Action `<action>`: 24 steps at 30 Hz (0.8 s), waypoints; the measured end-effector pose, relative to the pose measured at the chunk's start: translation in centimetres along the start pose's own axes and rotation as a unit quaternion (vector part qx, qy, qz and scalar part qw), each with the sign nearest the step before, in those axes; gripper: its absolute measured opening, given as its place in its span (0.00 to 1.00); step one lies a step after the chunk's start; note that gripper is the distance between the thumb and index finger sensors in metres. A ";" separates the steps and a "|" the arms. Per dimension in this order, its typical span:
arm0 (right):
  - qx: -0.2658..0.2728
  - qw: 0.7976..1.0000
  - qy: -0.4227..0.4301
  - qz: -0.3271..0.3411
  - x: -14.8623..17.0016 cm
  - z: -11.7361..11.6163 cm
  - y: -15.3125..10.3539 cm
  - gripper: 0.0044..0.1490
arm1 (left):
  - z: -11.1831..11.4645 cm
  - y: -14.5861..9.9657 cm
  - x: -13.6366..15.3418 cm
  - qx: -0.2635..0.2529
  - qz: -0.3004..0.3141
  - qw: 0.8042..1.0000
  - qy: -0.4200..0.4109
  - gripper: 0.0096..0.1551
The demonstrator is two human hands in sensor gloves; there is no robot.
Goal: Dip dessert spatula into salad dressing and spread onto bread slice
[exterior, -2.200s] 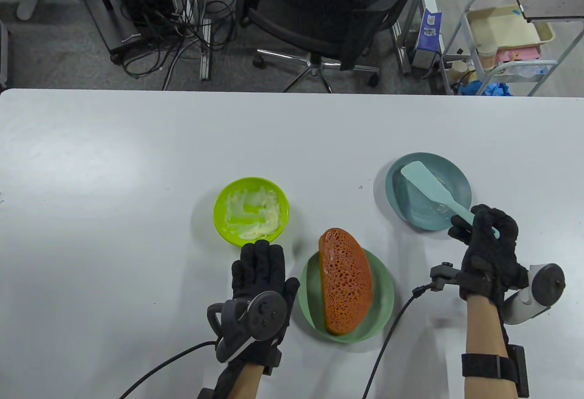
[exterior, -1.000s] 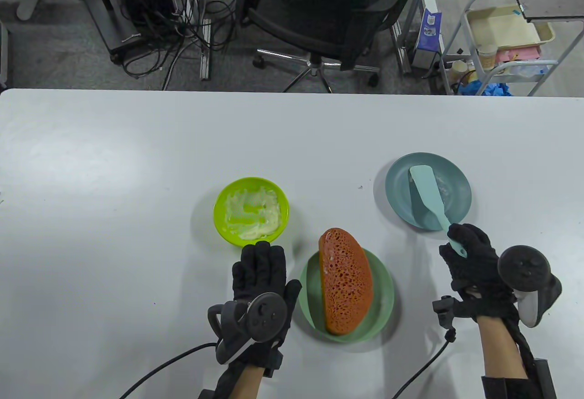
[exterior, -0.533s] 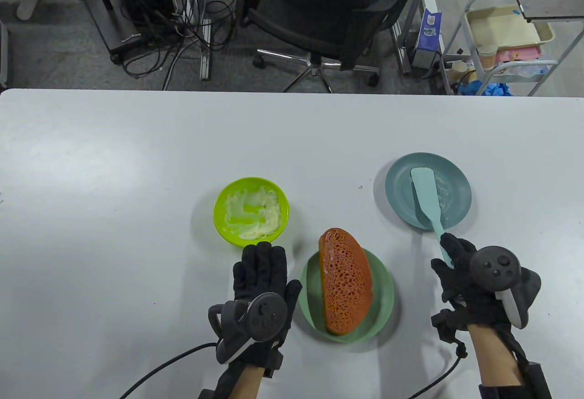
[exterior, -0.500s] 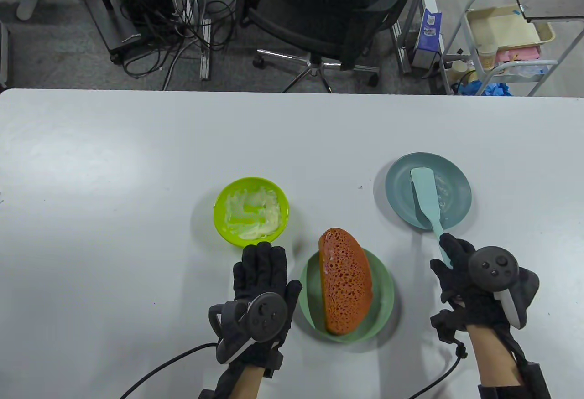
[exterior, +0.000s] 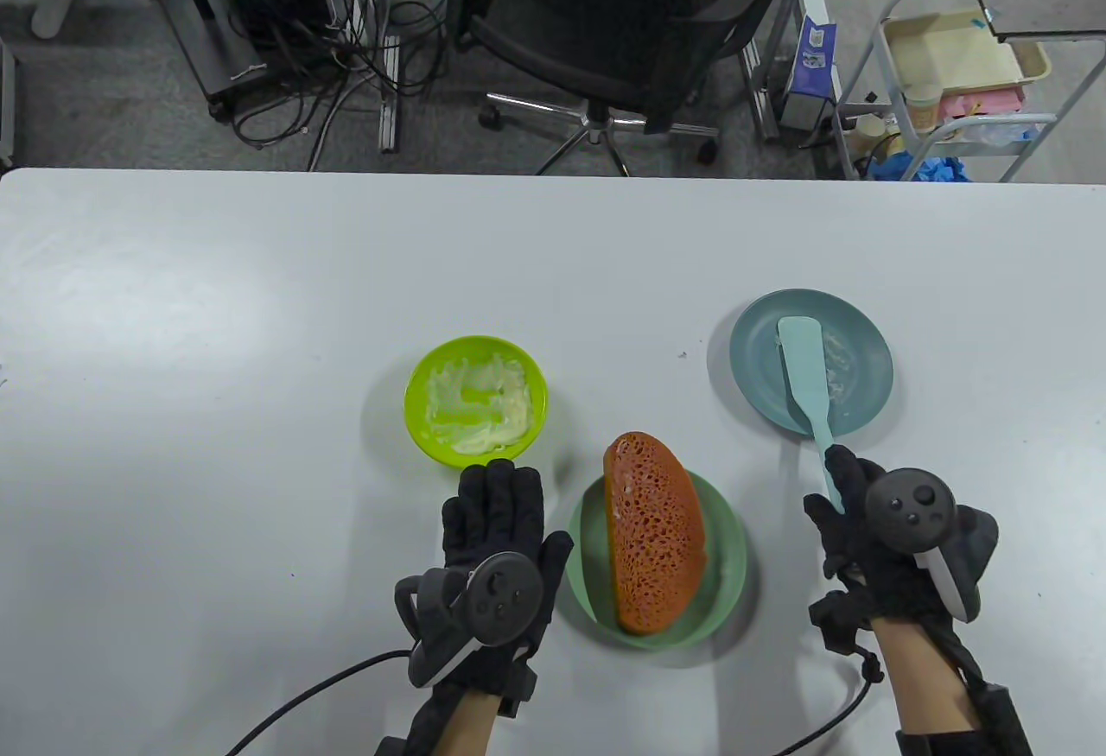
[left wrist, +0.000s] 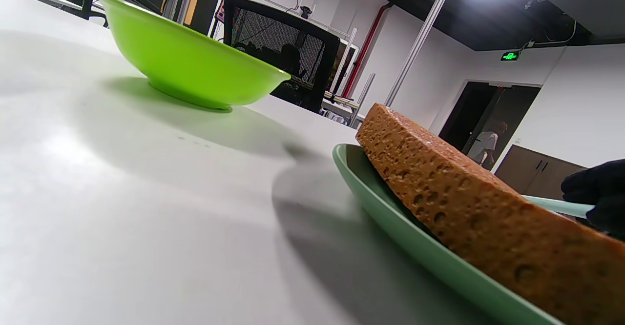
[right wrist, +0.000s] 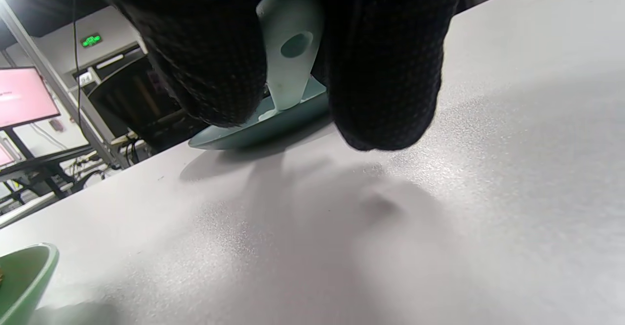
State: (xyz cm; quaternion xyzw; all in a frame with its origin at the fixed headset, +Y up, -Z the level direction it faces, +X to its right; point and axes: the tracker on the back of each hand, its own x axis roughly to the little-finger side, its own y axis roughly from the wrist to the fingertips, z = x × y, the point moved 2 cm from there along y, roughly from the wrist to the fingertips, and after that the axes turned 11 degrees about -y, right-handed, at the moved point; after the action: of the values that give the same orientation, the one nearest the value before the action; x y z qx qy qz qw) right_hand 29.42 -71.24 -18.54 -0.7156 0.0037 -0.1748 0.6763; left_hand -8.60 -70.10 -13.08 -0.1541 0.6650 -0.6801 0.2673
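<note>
The pale teal spatula [exterior: 808, 376] lies with its blade on the blue plate [exterior: 760, 358], its handle pointing at me over the rim. My right hand [exterior: 828, 486] is at the handle's end, a finger on either side of it, as the right wrist view shows [right wrist: 290, 47]; the fingers look loose. The lime bowl [exterior: 415, 376] holds white dressing [exterior: 479, 410]. The brown bread slice [exterior: 652, 536] lies on the green plate [exterior: 730, 566], with a pale smear near its far left edge. My left hand [exterior: 492, 514] rests flat and empty between bowl and bread.
The bowl [left wrist: 190, 66] and the bread [left wrist: 468, 208] on its plate [left wrist: 390, 227] fill the left wrist view. A black office chair [exterior: 605, 22] and a cart [exterior: 959, 65] stand beyond the table's far edge. White smears mark the blue plate.
My right hand swung the spatula round and laid its blade on the blue plate, then turned palm-down and drew back along the handle toward me. The left hand has not moved.
</note>
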 end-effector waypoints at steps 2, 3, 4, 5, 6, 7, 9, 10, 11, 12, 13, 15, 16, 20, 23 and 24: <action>0.002 1.000 -0.006 -0.005 0.1 0.1 -0.1 0.40 | 0.0 0.0 0.0 0.001 0.000 1.000 0.000 0.43; 0.005 1.000 -0.006 -0.006 0.1 0.1 -0.2 0.40 | 0.0 0.0 0.0 0.001 0.001 1.000 0.000 0.43; 0.007 1.000 -0.007 -0.006 0.1 0.2 -0.3 0.40 | 0.0 0.0 0.0 0.002 0.001 1.000 0.000 0.43; 0.008 1.000 -0.009 -0.008 0.2 0.4 -0.4 0.41 | 0.0 0.0 0.0 0.002 0.001 1.000 0.000 0.43; 0.011 1.000 -0.014 -0.011 0.2 0.6 -0.5 0.42 | 0.0 0.0 0.0 0.002 0.002 1.000 0.000 0.43; 0.016 1.000 -0.014 -0.015 0.3 0.8 -0.6 0.41 | 0.0 0.0 0.0 0.002 0.002 1.000 0.000 0.43; 0.022 1.000 -0.013 -0.019 0.5 1.2 -0.8 0.42 | 0.0 0.0 -0.1 0.002 0.003 1.000 -0.002 0.43; 0.022 0.999 -0.016 -0.022 0.6 1.5 -0.9 0.43 | 0.0 0.0 0.0 0.002 0.004 1.000 -0.003 0.43; 0.022 0.999 -0.019 -0.025 0.7 1.8 -1.0 0.44 | 0.0 0.0 0.0 0.003 0.005 1.000 -0.004 0.43; 0.022 0.999 -0.019 -0.027 0.8 2.0 -1.1 0.45 | 0.1 0.0 0.0 0.003 0.005 1.000 -0.005 0.43; 0.026 0.999 -0.020 -0.029 0.8 2.3 -1.2 0.46 | 0.1 0.0 0.0 0.003 0.005 1.000 -0.006 0.43; 0.039 0.999 -0.009 -0.029 1.0 3.0 -1.5 0.47 | 0.1 0.0 -0.1 0.005 0.006 1.000 -0.007 0.44; 0.043 0.999 -0.006 -0.027 1.0 3.1 -1.6 0.47 | 0.1 0.0 -0.1 0.006 0.006 1.000 -0.007 0.44; 0.076 0.997 0.006 -0.008 0.8 3.6 -2.6 0.43 | 0.1 0.0 -0.1 0.008 0.008 1.000 -0.008 0.44; 0.104 0.995 -0.002 0.015 0.0 3.6 -3.5 0.42 | 0.2 0.0 -0.1 0.009 0.009 1.000 -0.009 0.43; 0.108 0.994 -0.008 0.035 -0.7 3.5 -4.0 0.41 | 0.2 0.0 -0.1 0.010 0.010 1.000 -0.009 0.43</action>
State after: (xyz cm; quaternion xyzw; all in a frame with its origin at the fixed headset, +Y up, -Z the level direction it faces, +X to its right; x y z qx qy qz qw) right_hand 28.78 -67.33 -14.91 -0.6395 0.0042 -0.1447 0.7550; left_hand -8.38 -70.19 -13.01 -0.1508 0.6570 -0.6828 0.2818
